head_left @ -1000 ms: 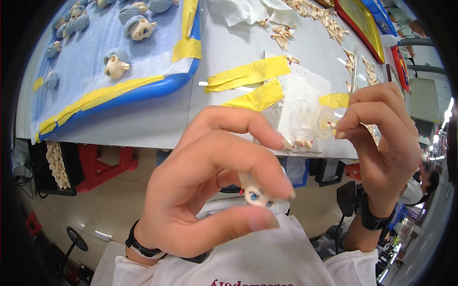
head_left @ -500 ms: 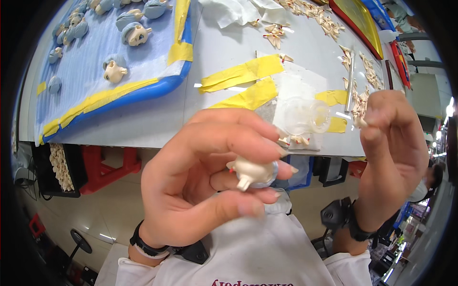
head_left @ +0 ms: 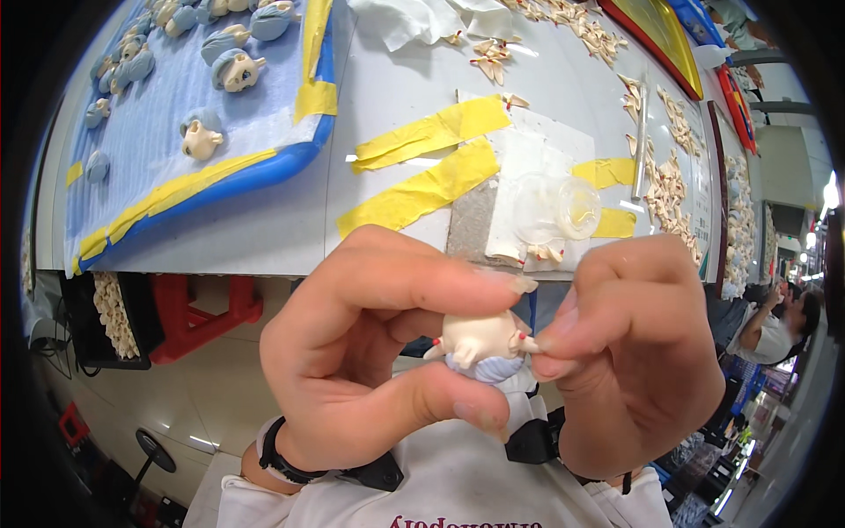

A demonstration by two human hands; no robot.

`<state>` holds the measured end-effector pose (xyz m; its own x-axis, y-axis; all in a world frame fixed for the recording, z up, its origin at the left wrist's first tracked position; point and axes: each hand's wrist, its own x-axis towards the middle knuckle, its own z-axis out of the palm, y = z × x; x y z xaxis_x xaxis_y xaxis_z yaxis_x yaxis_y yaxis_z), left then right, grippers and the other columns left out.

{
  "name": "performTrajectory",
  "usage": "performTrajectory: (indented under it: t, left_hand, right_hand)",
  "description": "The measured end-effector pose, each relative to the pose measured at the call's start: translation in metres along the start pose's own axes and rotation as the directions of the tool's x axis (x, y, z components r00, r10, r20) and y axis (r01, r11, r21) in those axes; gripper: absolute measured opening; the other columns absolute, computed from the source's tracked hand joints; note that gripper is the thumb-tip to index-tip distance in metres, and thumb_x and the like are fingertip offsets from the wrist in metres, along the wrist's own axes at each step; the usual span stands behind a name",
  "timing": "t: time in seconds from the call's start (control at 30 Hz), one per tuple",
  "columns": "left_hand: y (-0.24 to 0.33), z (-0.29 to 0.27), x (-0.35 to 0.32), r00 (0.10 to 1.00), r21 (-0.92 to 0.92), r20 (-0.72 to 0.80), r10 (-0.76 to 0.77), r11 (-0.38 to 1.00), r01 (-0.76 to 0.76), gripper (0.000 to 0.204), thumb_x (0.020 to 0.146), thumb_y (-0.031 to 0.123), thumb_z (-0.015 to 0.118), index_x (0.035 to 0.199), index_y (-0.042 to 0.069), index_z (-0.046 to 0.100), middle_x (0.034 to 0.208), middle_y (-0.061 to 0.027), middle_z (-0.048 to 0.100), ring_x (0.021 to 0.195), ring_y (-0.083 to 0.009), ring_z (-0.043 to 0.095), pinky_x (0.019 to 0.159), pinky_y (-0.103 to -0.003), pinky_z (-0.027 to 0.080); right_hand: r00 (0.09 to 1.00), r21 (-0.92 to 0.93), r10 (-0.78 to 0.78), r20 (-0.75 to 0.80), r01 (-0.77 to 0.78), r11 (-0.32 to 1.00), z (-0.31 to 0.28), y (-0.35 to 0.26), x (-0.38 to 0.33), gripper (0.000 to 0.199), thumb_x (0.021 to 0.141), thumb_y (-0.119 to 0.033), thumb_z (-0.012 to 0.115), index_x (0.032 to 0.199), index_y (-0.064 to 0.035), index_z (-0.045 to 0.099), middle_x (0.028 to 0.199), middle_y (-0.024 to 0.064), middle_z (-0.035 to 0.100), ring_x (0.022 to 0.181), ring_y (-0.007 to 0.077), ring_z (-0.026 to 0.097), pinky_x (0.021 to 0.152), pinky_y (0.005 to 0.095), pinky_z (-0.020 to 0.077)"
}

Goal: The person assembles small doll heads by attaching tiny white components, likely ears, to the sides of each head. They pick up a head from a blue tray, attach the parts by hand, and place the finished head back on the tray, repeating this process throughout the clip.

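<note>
My left hand (head_left: 339,352) grips a small doll head (head_left: 476,336), cream with pale blue hair, between thumb and fingers above my lap. A small pointed cream piece with a red end projects from the head's left side. On its right side, my right hand (head_left: 638,343) pinches another such pointed piece (head_left: 526,344), its red end against the head. Whether this piece is seated in the head, I cannot tell. Past my hands, a clear round plastic cup (head_left: 576,209) lies on white paper taped to the table.
A blue tray (head_left: 304,158) edged with yellow tape holds several blue-haired doll heads at the left. Loose pointed pieces (head_left: 666,189) lie at the right beside a metal bar (head_left: 641,141). Below the table's left edge stand a black bin (head_left: 145,330) of cream parts and a red stool (head_left: 207,308).
My right hand has come from the loose pieces on the right to the doll head, with a pointed piece in its fingers. My left hand has turned the head so its blue hair shows below.
</note>
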<state>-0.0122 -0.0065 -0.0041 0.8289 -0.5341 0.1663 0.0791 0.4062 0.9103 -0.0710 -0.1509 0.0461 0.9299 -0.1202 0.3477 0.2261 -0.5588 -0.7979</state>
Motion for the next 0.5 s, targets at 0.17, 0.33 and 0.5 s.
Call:
performTrajectory:
  t: [0.17, 0.33, 0.5]
  left_hand:
    - [0.001, -0.003, -0.004, 1.0, 0.033, -0.006, 0.005, 0.999, -0.005, 0.043, 0.072, 0.027, 0.074, 0.096, 0.0, 0.052, 0.088, -0.0106, 0.056, 0.077, -0.0124, 0.055, 0.069, -0.023, 0.045]
    - [0.001, -0.005, -0.007, 1.0, 0.106, 0.019, -0.005, 0.994, 0.003, 0.043, 0.072, 0.028, 0.074, 0.097, 0.0, 0.053, 0.089, -0.0111, 0.055, 0.075, -0.0138, 0.056, 0.068, -0.024, 0.045]
    - [0.003, -0.007, 0.009, 0.932, 0.395, 0.214, 0.294, 0.846, -0.358, 0.036, 0.075, 0.026, 0.07, 0.097, 0.003, 0.053, 0.09, -0.0138, 0.056, 0.074, -0.0211, 0.054, 0.063, -0.028, 0.043]
  right_hand:
    - [0.995, -0.169, -0.042, 0.095, 0.058, 0.984, -0.008, -0.004, 0.003, 0.017, 0.067, 0.003, 0.066, 0.079, -0.0039, 0.058, 0.07, 0.0061, 0.05, 0.066, 0.0136, 0.046, 0.063, 0.021, 0.0375]
    - [0.995, -0.1, -0.06, 0.075, 0.067, 0.993, -0.006, 0.002, 0.002, 0.018, 0.069, 0.0, 0.067, 0.084, -0.0038, 0.059, 0.073, 0.0064, 0.052, 0.067, 0.0149, 0.048, 0.063, 0.0227, 0.0391]
    - [0.979, 0.159, 0.119, 0.164, -0.145, 0.977, -0.023, -0.003, -0.001, 0.037, 0.071, -0.008, 0.072, 0.101, 0.0006, 0.052, 0.09, 0.0102, 0.055, 0.076, 0.0163, 0.054, 0.071, 0.0254, 0.0439]
